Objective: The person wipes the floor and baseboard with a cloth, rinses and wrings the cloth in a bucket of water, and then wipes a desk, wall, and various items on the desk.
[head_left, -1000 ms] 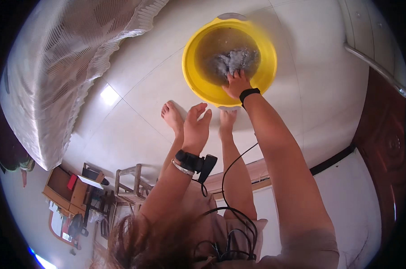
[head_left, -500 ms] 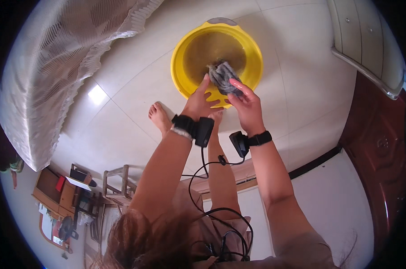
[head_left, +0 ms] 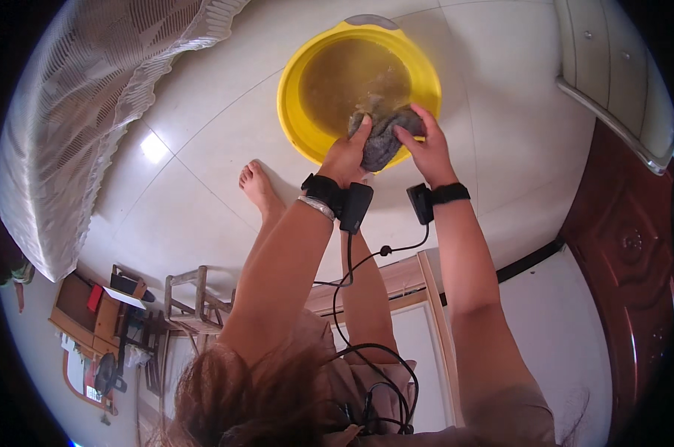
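A wet grey cloth [head_left: 385, 141] is stretched between my two hands over the near edge of a yellow basin [head_left: 291, 112]. My left hand [head_left: 346, 156] grips its left side, thumb on top. On the other side, my right hand [head_left: 429, 147] pinches the cloth between thumb and fingers. Murky brownish water [head_left: 348, 78] fills the basin below, with some foam or bubbles on it. Each wrist carries a black strap with a small black box, and a bracelet [head_left: 317, 207] sits on my left forearm.
Black cables [head_left: 337, 298] hang between my wrists and lap. My bare left foot [head_left: 255, 182] rests on the tiled floor [head_left: 203, 141]. Lace fabric [head_left: 91, 112] drapes at the left, and a wooden stool [head_left: 192, 298] stands behind it. At right are a metal rail [head_left: 612, 123] and a dark red door [head_left: 627, 261].
The cloth has gone from bunched to spread out between my hands. My left hand now grasps it, after being open beside it. Both hands have shifted slightly right.
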The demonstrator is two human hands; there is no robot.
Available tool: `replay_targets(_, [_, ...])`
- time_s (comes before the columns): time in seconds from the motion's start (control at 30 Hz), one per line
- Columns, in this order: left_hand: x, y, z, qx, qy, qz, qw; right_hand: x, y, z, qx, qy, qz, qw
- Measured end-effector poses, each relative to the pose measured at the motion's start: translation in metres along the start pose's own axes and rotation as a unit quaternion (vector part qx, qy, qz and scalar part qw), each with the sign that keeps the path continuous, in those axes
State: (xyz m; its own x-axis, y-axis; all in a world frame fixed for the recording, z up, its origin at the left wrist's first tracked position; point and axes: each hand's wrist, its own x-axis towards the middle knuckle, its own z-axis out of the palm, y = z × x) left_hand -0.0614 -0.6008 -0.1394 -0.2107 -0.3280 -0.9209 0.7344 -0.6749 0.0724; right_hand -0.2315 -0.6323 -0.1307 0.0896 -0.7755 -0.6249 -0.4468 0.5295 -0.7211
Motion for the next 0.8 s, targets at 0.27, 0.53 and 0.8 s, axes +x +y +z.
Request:
replay_targets(0.27, [-0.002, 0.016, 0.002, 0.121, -0.132, -0.062, 0.982, 0.02, -0.005, 0.021, 0.388, -0.141, 0.184, 0.892])
replay_targets(0.53, [-0.003, 0.026, 0.007, 0.123, -0.015, -0.225, 0.966, 0.005, -0.017, 0.049, -0.102, 0.068, -0.165, 0.979])
replay_targets(0.8, [0.047, 0.011, -0.036, 0.183, -0.053, -0.045, 0.981, -0.006, -0.037, 0.081, 0.018, 0.107, -0.036, 0.993])
